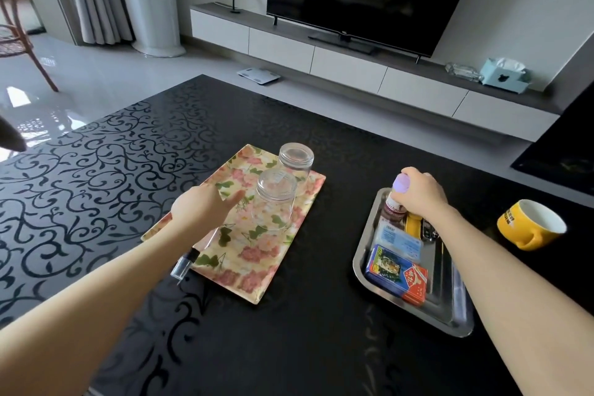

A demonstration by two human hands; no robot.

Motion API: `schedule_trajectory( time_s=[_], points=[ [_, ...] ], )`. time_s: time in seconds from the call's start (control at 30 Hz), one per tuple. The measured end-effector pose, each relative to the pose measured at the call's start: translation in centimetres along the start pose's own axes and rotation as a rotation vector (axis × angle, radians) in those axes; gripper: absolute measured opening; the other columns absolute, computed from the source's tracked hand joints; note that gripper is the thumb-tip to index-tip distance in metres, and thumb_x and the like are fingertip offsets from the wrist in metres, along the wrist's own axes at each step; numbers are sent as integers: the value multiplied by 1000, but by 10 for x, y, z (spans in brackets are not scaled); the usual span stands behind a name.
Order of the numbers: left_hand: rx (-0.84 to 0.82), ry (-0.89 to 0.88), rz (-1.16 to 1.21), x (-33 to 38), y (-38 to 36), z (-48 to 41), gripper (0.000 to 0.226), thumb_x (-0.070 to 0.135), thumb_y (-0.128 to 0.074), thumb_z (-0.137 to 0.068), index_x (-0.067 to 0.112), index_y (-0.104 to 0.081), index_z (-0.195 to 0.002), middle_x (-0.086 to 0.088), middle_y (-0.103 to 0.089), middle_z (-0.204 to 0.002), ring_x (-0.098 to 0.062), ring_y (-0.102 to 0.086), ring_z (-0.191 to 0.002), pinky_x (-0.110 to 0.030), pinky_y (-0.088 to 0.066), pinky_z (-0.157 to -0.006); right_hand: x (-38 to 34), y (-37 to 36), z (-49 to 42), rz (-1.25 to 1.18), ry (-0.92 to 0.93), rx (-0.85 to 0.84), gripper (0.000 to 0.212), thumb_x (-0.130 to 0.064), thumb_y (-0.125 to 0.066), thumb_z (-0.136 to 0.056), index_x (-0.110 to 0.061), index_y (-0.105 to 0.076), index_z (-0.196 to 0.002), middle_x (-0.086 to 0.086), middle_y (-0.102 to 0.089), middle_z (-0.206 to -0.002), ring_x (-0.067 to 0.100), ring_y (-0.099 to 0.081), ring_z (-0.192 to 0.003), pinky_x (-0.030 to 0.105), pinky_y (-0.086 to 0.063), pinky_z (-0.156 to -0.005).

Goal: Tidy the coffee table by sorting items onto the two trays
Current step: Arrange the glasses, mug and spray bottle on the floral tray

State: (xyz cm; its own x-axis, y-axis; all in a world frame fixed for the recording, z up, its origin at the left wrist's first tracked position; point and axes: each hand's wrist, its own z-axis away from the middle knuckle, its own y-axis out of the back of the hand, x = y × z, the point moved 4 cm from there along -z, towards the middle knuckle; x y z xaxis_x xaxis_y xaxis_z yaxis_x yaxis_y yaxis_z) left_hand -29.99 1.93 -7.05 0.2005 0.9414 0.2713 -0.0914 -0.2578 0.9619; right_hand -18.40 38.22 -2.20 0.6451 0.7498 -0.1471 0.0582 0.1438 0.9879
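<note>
At the far end of the metal tray [360, 262], the right hand [423, 193] grips a purple-capped bottle [400, 186]. The left hand [201, 209], fingers extended, is over the floral tray [257, 267].

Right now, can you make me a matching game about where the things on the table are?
Things:
1 yellow mug
2 nearer clear glass
3 card box
4 purple-capped bottle

Places:
A lying flat in the metal tray
B gripped by the right hand
C on the bare table
D on the floral tray

Pairs: 1-C, 2-D, 3-A, 4-B.
</note>
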Motion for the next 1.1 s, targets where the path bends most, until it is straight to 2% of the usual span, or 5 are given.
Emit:
schedule_trajectory(
  time_s=[0.13,0.37,0.53,0.83,1.1],
  points=[
    [-28,64,-16,-10,0,-9,70,69,-31,-86,10,-39,-50,-1,-44,-52,-17,-44,-45,-21,-36,-46,-7,-4,-4,-33,3,-19,70,-35,-63,-87,-21,-25,-145,16,-38,-137,31,-49,-116,36,-46,-83],
    [-23,89,-74,-29,-7,-21,63,62,-29,-91,7,-58,-87,-5,-56,-66,-21,-57,-63,-26,-43,-53,35,23,6,126,-121,341,60,-53,-45,-91,-15,-41,-137,18,-47,-136,39,-42,-123,46,-35,-99],
    [91,105,-105,-29,-8,-25,69,63,-26,-90,5,-58,-110,-14,-61,-83,-28,-59,-68,-26,-44,-53,109,37,21,169,-376,358,52,-36,-57,-87,-7,-46,-130,22,-45,-131,41,-43,-119,47,-37,-96],
    [211,30,-64,7,13,-12,56,48,-31,-93,6,-44,-59,-19,-57,-73,-31,-56,-59,-26,-45,-51,214,14,30,-217,-471,197,52,-32,-51,-91,-18,-33,-139,21,-59,-114,42,-60,-99,49,-53,-82],
    [203,19,-60,38,21,-2,47,36,-36,-93,3,-50,-62,-14,-55,-64,-28,-54,-56,-25,-42,-50,225,16,28,-230,-448,351,28,-2,-48,-91,6,-54,-117,30,-56,-118,48,-52,-111,47,-48,-87]
  ],
)
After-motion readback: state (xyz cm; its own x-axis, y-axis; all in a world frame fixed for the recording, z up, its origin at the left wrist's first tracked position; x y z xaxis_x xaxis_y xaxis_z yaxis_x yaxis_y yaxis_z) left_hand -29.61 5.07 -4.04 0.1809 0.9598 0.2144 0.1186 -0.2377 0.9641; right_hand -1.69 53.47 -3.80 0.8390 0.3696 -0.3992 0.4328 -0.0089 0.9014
